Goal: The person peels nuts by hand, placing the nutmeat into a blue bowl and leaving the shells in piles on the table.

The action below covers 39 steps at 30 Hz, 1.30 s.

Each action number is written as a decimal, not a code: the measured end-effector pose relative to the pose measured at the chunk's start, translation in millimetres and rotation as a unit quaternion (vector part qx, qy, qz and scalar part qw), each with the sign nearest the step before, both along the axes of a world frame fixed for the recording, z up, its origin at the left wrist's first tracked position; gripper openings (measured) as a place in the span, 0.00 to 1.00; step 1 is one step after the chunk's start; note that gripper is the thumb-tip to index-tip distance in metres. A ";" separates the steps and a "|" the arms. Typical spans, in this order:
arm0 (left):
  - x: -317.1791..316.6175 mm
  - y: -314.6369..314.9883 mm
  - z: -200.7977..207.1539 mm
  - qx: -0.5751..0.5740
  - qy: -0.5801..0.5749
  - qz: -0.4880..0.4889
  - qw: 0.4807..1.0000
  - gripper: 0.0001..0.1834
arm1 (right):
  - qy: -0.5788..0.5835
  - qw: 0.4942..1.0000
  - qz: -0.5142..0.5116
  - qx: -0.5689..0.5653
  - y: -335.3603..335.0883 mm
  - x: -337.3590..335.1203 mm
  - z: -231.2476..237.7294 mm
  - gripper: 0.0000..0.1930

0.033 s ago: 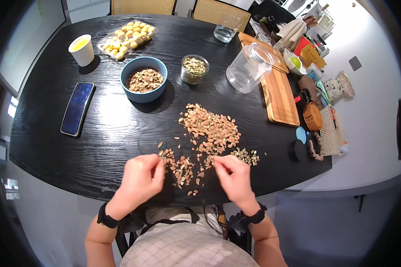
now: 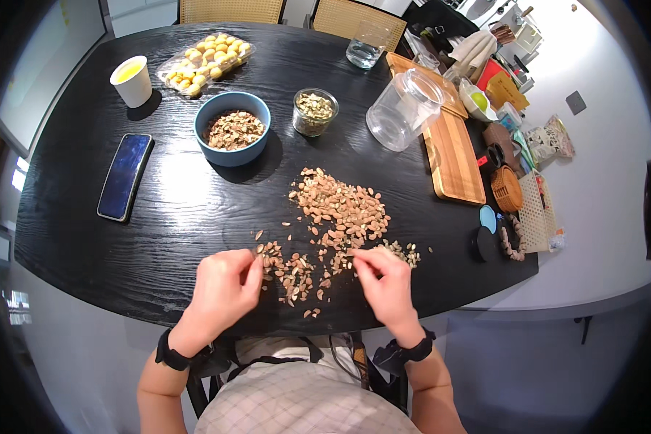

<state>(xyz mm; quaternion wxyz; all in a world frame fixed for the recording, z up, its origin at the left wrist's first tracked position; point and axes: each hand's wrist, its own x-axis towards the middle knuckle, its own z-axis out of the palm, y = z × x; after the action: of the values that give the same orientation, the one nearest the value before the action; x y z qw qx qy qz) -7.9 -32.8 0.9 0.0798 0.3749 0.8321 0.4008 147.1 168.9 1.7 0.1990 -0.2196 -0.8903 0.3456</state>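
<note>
A spread of almonds (image 2: 343, 206) mixed with pale seeds lies on the black table in front of me. My left hand (image 2: 228, 286) is closed in a pinch at the left edge of a smaller patch of nuts and seeds (image 2: 293, 275); what its fingertips hold is too small to make out. My right hand (image 2: 385, 282) pinches too, its fingertips over the lower part of the almonds. Beside it sits a little heap of greenish pumpkin seeds (image 2: 410, 254). Beyond them stand a blue bowl (image 2: 259, 148) of brown nut pieces and a glass jar (image 2: 315, 124) of pumpkin seeds.
A phone (image 2: 125, 177) and a white cup (image 2: 133, 90) are at left, near a clear box of yellow balls (image 2: 206, 61). At right stand an empty clear jar (image 2: 398, 112), a water glass (image 2: 366, 50) and wooden boards (image 2: 456, 159). Assorted items crowd the right edge.
My right hand has shifted slightly up and to the right, still pinched. My left hand has moved only a touch, and the bowl and jars stay where they were.
</note>
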 end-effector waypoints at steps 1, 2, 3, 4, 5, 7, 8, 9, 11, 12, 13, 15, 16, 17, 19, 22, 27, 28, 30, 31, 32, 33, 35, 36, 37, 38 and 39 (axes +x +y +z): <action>-1.8 -1.5 1.1 -0.030 -0.033 0.006 0.999 0.11 | 0.005 1.000 -0.004 0.014 5.2 -0.9 -0.4 0.08; -2.3 -2.2 2.5 -0.059 -0.066 0.012 0.996 0.10 | 0.011 1.000 -0.009 0.028 8.9 -2.2 -1.4 0.08; -0.3 0.5 2.3 -0.059 -0.066 0.010 0.996 0.10 | -0.001 1.000 -0.011 0.010 7.2 -5.0 0.4 0.08; 3.3 5.3 2.3 -0.003 -0.016 -0.009 1.000 0.08 | 0.015 0.998 0.026 0.060 8.0 -9.1 -4.6 0.08; 6.4 9.2 1.9 0.053 0.035 -0.028 0.998 0.07 | 0.016 0.995 0.053 0.077 5.4 -13.4 -4.2 0.08; 12.4 13.1 2.5 0.038 0.037 -0.082 0.995 0.11 | 0.013 0.991 0.107 0.085 -0.8 -19.6 -1.5 0.07; 15.6 15.6 4.3 0.039 0.037 -0.096 0.994 0.11 | 0.013 0.990 0.109 0.084 0.2 -21.4 -1.3 0.07; 16.8 16.9 3.8 0.038 0.030 -0.106 0.993 0.12 | 0.024 0.992 0.100 0.078 1.8 -23.9 -0.9 0.07; 16.6 16.5 -2.0 0.032 0.032 -0.110 0.993 0.11 | 0.013 0.994 0.075 0.084 6.8 -28.2 2.1 0.07; 16.1 15.8 -5.5 0.027 0.034 -0.114 0.993 0.11 | 0.013 0.994 0.076 0.083 9.2 -32.3 -0.1 0.07; 16.7 14.8 -7.6 0.036 0.035 -0.099 0.994 0.09 | 0.027 0.993 0.075 0.091 11.3 -35.6 -3.5 0.07; 17.4 15.5 -6.7 0.044 0.030 -0.090 0.995 0.08 | 0.033 0.991 0.072 0.106 12.2 -41.8 -6.0 0.07; 16.1 15.6 -6.6 0.049 0.022 -0.078 0.995 0.08 | 0.033 0.991 0.072 0.106 13.4 -44.6 -7.6 0.07; 15.1 17.7 -4.8 0.071 0.038 -0.079 0.994 0.07 | 0.031 0.988 0.095 0.118 14.6 -46.9 -9.2 0.05; 14.7 19.6 -2.5 0.078 0.002 -0.082 0.994 0.06 | 0.022 0.982 0.124 0.139 11.9 -49.9 -6.3 0.02; 14.5 21.7 4.8 0.090 -0.070 -0.089 0.989 0.05 | 0.007 0.980 0.138 0.144 7.9 -46.4 -2.7 0.04; 12.9 26.9 5.0 0.102 -0.109 -0.103 0.983 0.05 | 0.007 0.982 0.115 0.153 7.6 -44.0 -3.3 0.06; 12.8 26.2 4.7 0.102 -0.108 -0.096 0.984 0.05 | -0.019 0.983 0.112 0.141 10.0 -40.3 -1.9 0.06; 11.7 24.3 2.4 0.102 -0.107 -0.087 0.985 0.05 | -0.046 0.984 0.109 0.130 14.9 -35.7 2.7 0.07; 10.4 23.9 -0.5 0.110 -0.102 -0.083 0.985 0.04 | -0.048 0.986 0.096 0.128 18.0 -33.6 7.2 0.08; 9.0 23.0 -2.4 0.118 -0.097 -0.079 0.985 0.04 | -0.050 0.987 0.084 0.125 19.8 -32.9 10.2 0.08; 7.8 21.5 -2.5 0.113 -0.100 -0.077 0.986 0.04 | -0.034 0.989 0.076 0.120 21.4 -34.3 10.4 0.08; 7.1 22.5 -0.3 0.106 -0.109 -0.079 0.985 0.04 | -0.026 0.990 0.085 0.109 19.8 -39.7 11.1 0.07; 7.0 22.9 1.0 0.098 -0.120 -0.079 0.985 0.04 | -0.019 0.990 0.097 0.096 17.5 -44.0 10.3 0.07; 7.5 23.0 3.2 0.098 -0.118 -0.080 0.985 0.04 | -0.004 0.987 0.116 0.113 15.3 -49.0 4.4 0.06; 8.6 23.5 5.4 0.103 -0.109 -0.083 0.985 0.04 | 0.015 0.983 0.131 0.124 12.8 -54.0 2.4 0.06; 9.4 23.4 7.4 0.109 -0.101 -0.086 0.985 0.04 | 0.010 0.982 0.137 0.132 12.2 -56.2 -2.6 0.06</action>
<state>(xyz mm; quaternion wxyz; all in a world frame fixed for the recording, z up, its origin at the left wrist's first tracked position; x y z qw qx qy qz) 1.6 -9.4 8.3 0.1564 0.4093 0.7360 0.5162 90.8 181.1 -0.8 0.1857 -0.0640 -0.9477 0.2516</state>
